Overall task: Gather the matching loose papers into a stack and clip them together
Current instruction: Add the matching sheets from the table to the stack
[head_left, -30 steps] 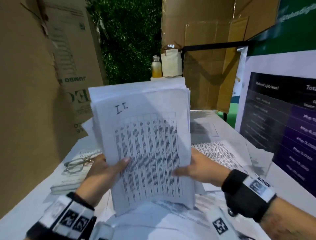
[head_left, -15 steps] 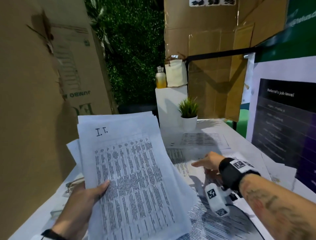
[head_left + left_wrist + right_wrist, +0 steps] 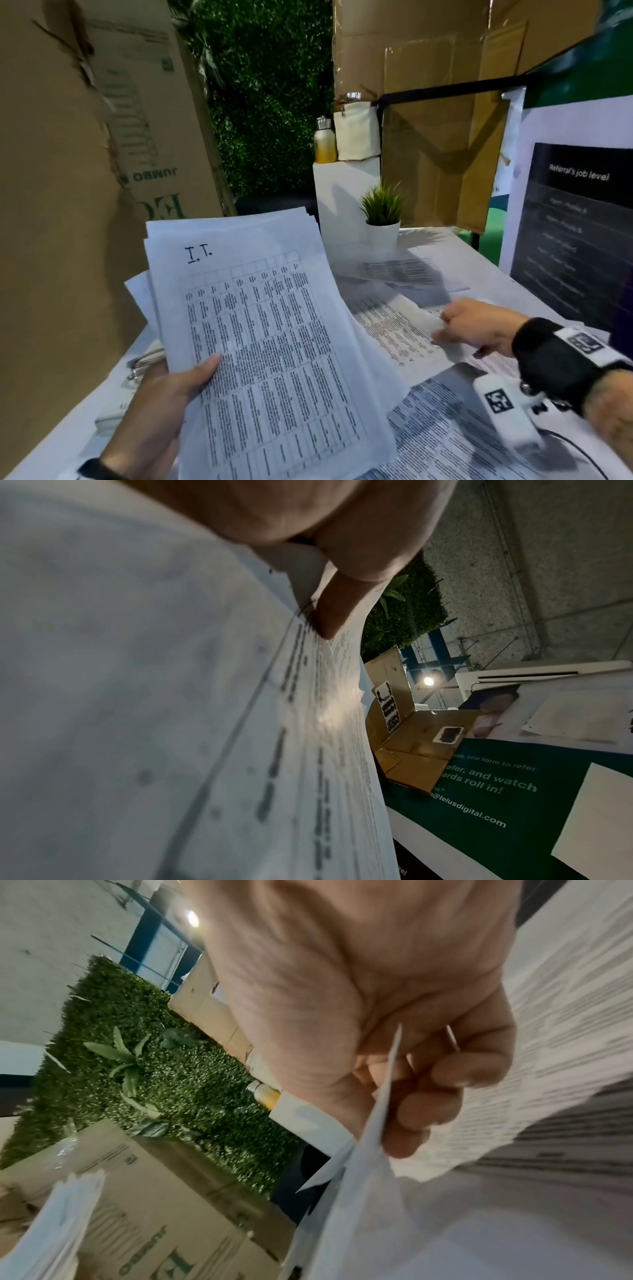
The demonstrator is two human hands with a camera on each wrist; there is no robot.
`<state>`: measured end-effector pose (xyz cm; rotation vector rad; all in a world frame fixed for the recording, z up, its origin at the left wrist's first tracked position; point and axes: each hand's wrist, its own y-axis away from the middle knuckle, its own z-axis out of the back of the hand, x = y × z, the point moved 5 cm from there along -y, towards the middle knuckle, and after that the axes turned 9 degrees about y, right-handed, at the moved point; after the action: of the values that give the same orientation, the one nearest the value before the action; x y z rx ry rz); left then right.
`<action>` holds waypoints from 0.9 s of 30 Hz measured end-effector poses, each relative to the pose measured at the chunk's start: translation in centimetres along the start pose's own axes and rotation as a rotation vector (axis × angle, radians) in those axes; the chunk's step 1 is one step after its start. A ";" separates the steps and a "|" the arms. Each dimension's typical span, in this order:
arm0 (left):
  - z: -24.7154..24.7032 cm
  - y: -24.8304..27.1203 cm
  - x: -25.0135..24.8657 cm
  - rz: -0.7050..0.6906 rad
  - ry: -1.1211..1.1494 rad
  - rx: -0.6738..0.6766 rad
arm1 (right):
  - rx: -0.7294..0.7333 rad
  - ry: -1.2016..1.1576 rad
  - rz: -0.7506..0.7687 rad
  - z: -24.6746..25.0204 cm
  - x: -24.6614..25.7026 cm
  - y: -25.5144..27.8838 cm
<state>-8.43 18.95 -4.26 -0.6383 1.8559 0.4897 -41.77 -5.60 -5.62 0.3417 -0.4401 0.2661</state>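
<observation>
Stack of papers [image 3: 267,342] marked "I.T." sits raised off the bench [image 3: 479,267] in my left hand [image 3: 161,404], thumb across the lower left of the top sheet and the other fingers curled behind, hidden under the stack; I read that as a clamp to keep the gathered sheets from sliding while the other hand collects. Edges look uneven, a few sheets poke out left of the thumb, so I'd say squaring up is not yet done. Just right of the stack, my right hand [image 3: 476,325] is down on the bench with fingers [image 3: 428,1104] curled round the edge of a loose sheet [image 3: 394,329], lifted at that edge; probably the next one for the stack. More printed papers [image 3: 445,428] lie under and nearer than those fingers, one more sheet [image 3: 397,272] beyond them. No clip that I can see. Past the fingertips a small potted plant [image 3: 382,212]; left of the left hand, glasses [image 3: 145,363] on a booklet.
</observation>
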 end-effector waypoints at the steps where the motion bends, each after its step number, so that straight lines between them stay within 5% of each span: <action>1: -0.2 0.0 0.1 0.001 0.006 0.004 | -0.007 -0.013 -0.028 0.5 -1.6 0.7; 8: -1.9 -0.7 1.5 0.053 0.089 0.024 | -0.252 -0.111 -0.054 1.7 -7.0 2.1; 13: -3.4 0.1 1.2 0.024 0.092 -0.004 | -0.261 -0.456 0.098 1.6 -5.2 2.7; 17: -3.0 0.2 1.2 0.038 0.121 -0.055 | -0.244 -0.507 0.106 4.1 -6.0 3.8; 23: -3.0 0.8 0.9 0.063 0.160 -0.077 | -0.296 -0.397 -0.104 7.7 -13.2 3.8; 27: -3.0 0.8 0.9 0.066 0.151 -0.080 | -0.210 -0.196 -0.257 6.7 -17.2 3.7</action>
<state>-11.31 17.60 -4.00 -0.6843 2.0131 0.5746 -60.40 -7.83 -6.78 0.2163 -0.6056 -0.0655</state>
